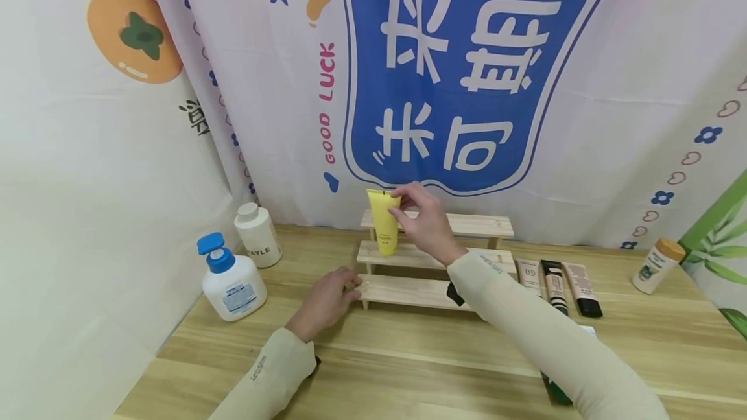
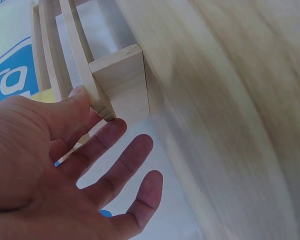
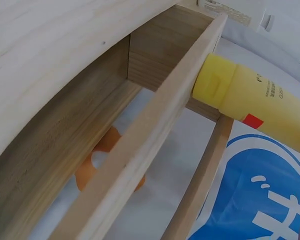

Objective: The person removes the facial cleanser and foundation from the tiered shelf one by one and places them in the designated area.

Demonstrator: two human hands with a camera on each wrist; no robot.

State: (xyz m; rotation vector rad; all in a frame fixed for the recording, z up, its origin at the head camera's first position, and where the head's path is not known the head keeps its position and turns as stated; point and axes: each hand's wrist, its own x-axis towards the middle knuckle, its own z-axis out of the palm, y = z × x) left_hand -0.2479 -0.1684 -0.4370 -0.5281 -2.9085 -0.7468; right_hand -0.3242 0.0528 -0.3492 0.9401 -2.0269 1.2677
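Observation:
A yellow squeeze tube (image 1: pixel 384 225) stands cap-down at the left end of the middle step of a three-tier wooden display rack (image 1: pixel 408 291). My right hand (image 1: pixel 426 219) pinches the tube near its flat top edge, thumb and fingers on its right side. From the right wrist, the tube's yellow cap (image 3: pixel 214 82) meets the step's board, and only a sliver of the hand shows. My left hand (image 1: pixel 327 300) is at the rack's lower left corner. In the left wrist view, its thumb and index finger pinch the end of the lowest board (image 2: pixel 85 60); the other fingers spread loosely.
At left stand a white pump bottle (image 1: pixel 233 293) with a blue top and a white bottle (image 1: pixel 257 236). Three cosmetic tubes (image 1: pixel 554 284) lie right of the rack. Farther right is an orange-capped bottle (image 1: pixel 658 268). A dark green object (image 1: pixel 558 393) is partly hidden under my right sleeve.

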